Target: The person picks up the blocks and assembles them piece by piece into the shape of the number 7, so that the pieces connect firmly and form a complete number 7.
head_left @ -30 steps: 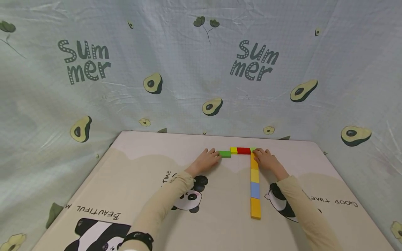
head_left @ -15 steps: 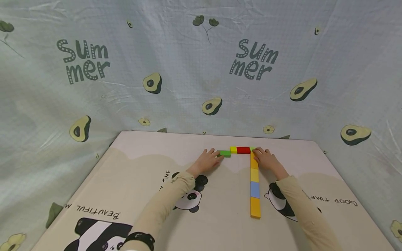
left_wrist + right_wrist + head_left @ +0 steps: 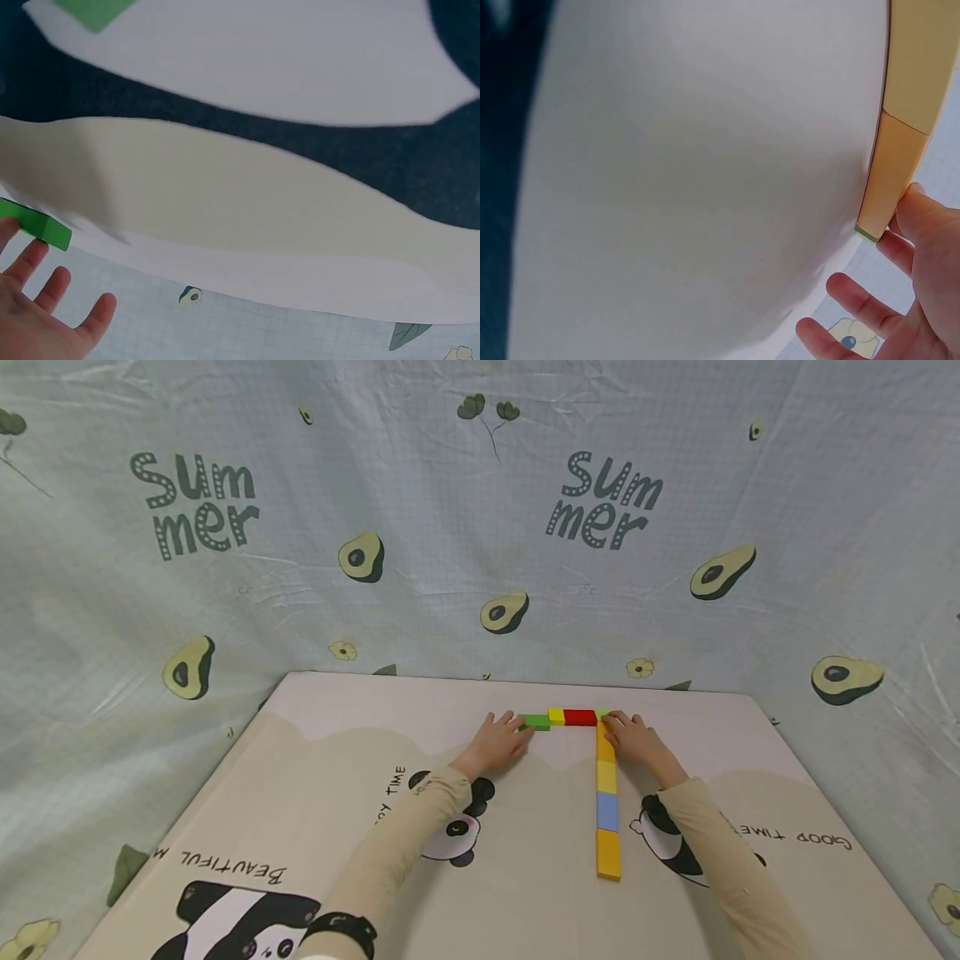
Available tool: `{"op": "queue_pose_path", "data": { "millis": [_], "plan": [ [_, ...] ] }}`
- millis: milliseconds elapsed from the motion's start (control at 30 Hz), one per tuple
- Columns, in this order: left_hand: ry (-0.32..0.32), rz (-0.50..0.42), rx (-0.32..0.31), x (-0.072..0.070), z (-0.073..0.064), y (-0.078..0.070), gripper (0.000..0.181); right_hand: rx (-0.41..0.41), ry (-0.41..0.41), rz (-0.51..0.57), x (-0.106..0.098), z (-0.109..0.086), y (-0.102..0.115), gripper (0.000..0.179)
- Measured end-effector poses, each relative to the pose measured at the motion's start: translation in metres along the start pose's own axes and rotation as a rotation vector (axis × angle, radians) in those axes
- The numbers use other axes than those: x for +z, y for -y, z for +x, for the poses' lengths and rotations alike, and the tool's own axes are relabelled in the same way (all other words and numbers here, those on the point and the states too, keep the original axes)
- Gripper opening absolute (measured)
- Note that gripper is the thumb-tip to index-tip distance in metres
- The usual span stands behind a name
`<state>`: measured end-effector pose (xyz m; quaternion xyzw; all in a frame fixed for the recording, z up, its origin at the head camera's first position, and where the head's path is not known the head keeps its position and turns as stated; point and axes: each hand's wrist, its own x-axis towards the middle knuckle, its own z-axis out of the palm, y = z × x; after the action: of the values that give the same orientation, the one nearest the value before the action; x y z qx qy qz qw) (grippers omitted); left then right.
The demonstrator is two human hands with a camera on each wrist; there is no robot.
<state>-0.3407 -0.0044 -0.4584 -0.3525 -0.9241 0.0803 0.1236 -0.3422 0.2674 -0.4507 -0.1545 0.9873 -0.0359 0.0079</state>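
My left hand (image 3: 495, 746) pinches the left end of a green block (image 3: 537, 722); in the left wrist view, its fingertips touch that green block (image 3: 46, 229). To the block's right, a yellow block (image 3: 556, 717) and a red block (image 3: 580, 717) continue the row. My right hand (image 3: 636, 743) grips the corner, where a light green block (image 3: 601, 713) is partly covered by fingers. In the right wrist view, the thumb and index finger lie against the end of the orange block (image 3: 889, 169), the other fingers spread. The green block sits slightly nearer than the yellow one.
From the corner a column runs toward me: the orange block, a yellow block (image 3: 607, 777), a blue block (image 3: 607, 811) and another orange block (image 3: 609, 853). A panda-printed mat (image 3: 517, 877) covers the table. A printed curtain (image 3: 420, 485) hangs behind the back edge.
My left hand has shifted the green block slightly away from me, closer in line with the yellow and red blocks. My right hand stays at the corner.
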Motion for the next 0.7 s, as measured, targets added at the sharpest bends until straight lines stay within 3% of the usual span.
{"op": "queue_pose_path", "data": {
  "millis": [167,300,433,467,533,667,700],
  "plan": [
    [0.010,-0.020,-0.026,0.000,0.002,0.000,0.034,0.008,0.004,-0.007,0.001,0.000,0.000,0.041],
    [0.065,-0.058,-0.083,0.002,0.005,0.001,0.036,0.008,0.003,-0.009,0.000,0.001,0.000,0.041],
    [0.078,-0.099,-0.116,0.011,0.010,0.004,0.036,0.008,0.009,-0.004,0.000,0.001,0.000,0.041],
    [0.043,-0.087,-0.107,0.023,0.014,0.007,0.036,0.010,0.011,-0.003,0.000,0.001,0.000,0.041],
    [0.049,-0.100,-0.111,0.025,0.016,0.008,0.036,0.013,0.013,-0.002,0.000,0.002,0.000,0.041],
    [0.055,-0.111,-0.121,0.020,0.015,0.007,0.037,0.011,0.011,-0.001,0.000,0.002,0.000,0.041],
    [0.086,-0.127,-0.136,0.009,0.012,0.004,0.037,0.008,0.009,-0.001,0.000,0.002,0.000,0.041]
  ]
}}
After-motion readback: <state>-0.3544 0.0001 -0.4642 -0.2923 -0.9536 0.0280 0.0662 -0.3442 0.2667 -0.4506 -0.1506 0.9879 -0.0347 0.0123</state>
